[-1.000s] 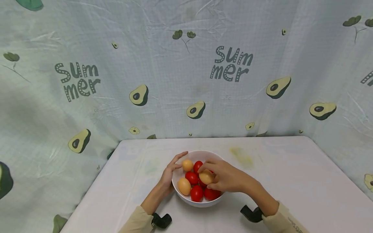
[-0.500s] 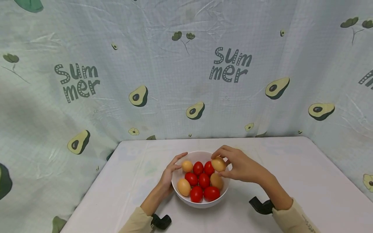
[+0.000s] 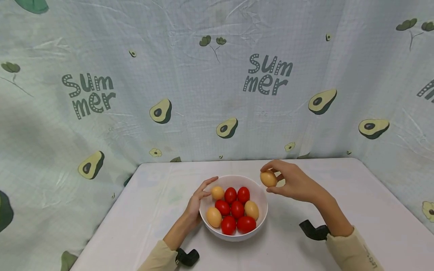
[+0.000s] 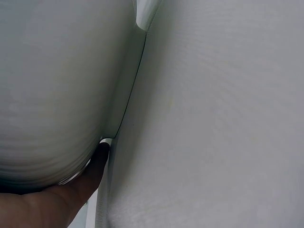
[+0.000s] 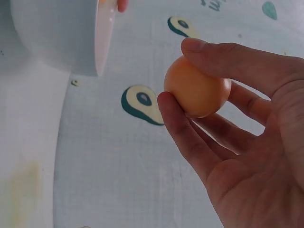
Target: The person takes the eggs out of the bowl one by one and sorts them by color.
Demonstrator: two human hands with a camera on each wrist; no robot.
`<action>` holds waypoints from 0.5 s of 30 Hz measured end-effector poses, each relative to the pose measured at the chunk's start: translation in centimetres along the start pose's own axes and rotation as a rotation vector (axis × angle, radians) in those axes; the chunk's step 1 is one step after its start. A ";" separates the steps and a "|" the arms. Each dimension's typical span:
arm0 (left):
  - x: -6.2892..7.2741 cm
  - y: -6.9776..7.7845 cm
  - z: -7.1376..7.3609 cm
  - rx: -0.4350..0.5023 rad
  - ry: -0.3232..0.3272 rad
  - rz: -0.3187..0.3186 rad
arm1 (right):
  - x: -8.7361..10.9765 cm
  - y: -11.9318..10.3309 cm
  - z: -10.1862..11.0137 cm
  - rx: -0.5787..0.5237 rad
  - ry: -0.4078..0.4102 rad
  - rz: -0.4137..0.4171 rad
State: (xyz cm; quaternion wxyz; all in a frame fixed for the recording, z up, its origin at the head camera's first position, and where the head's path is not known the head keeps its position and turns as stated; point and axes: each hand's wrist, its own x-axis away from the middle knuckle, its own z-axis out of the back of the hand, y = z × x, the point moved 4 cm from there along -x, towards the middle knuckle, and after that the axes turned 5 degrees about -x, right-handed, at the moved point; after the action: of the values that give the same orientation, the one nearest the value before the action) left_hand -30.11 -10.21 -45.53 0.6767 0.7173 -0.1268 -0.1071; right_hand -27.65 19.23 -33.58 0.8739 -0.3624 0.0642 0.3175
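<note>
A white bowl (image 3: pixel 262 195) stands on the table with several smooth red egg-shaped pieces (image 3: pixel 237 209) and a few orange-tan eggs (image 3: pixel 214 217) inside. My left hand (image 3: pixel 196 203) holds the bowl's left side, one finger along the rim and another tip just over it; in the left wrist view a finger (image 4: pixel 90 178) lies against the outer wall near the base. Right of the bowl's far rim, my right hand (image 3: pixel 293 182) pinches an orange-tan egg (image 5: pixel 194 88) between thumb and fingertips, raised above the table. The palm behind the egg does not touch it.
The white table (image 3: pixel 339 210) has a faint yellow stain near its back edge, partly behind the right hand. A pale curtain (image 3: pixel 190 75) with avocado and "summer" prints hangs behind and along both sides. Black wrist mounts (image 3: pixel 315 230) jut from beneath both wrists.
My right hand has lifted the egg out of the bowl and carried it right and away from me, past the rim, uncovering the pieces beneath. The left hand and bowl have stayed put.
</note>
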 end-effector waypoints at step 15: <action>-0.1 -0.2 0.2 -0.025 0.000 0.009 | 0.6 3.1 2.4 -0.019 0.048 -0.095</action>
State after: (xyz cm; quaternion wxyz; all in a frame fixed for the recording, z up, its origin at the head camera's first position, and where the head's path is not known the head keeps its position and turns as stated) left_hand -30.23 -10.33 -45.77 0.6861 0.7082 -0.1287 -0.1057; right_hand -29.34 22.82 -33.91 0.8827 -0.3808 0.0650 0.2675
